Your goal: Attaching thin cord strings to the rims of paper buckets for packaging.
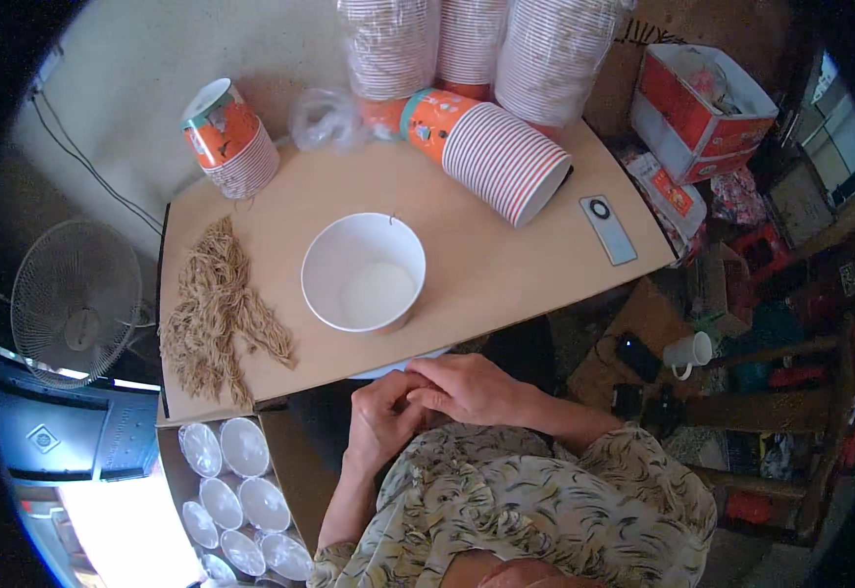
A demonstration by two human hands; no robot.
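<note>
My left hand [385, 414] and my right hand [474, 388] meet just in front of the table's near edge, fingers curled and pressed against each other. Whatever may lie between the fingers is hidden. Beyond them on the table stands a white paper bucket [364, 269], upright and open at the top, with a thin brown strand at its far rim. To its left lies a loose heap of tan twisted paper cords [217, 314].
Orange-and-white stacked paper buckets [501, 152] lie on their side behind, near wrapped stacks [393, 49]. A smaller stack [231, 142] stands far left, a phone [608, 230] right. Boxed wrapped cups [246, 448] sit lower left, beside a fan [79, 299]. A mug [688, 353] stands right.
</note>
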